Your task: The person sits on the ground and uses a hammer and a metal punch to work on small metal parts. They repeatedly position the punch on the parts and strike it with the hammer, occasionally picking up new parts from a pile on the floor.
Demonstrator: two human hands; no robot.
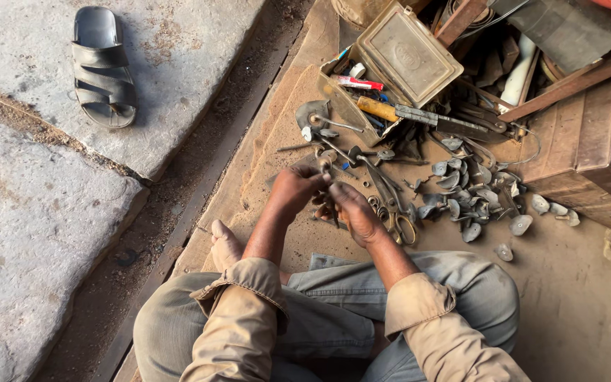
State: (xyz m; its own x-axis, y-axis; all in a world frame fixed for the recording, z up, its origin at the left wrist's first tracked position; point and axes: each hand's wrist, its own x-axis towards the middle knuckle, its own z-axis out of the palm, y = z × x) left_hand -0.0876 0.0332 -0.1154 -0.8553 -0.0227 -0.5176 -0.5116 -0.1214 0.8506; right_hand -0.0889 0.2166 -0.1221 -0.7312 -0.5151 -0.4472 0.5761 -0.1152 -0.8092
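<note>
Dusty workshop floor (574, 311). Left hand (293, 189) and right hand (353, 212) meet, fingers curled, pinching a small metal part (324, 164) between them above the ground. Risk: part slips into scattered metal pieces (464, 191); scissors (394, 205) just beside right hand could nick it

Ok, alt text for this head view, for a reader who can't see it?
A seated person's left hand and right hand meet over a small dark metal piece, too small to identify. A scatter of grey metal heel plates, an open rusty tin toolbox and a black sandal lie around.
</note>
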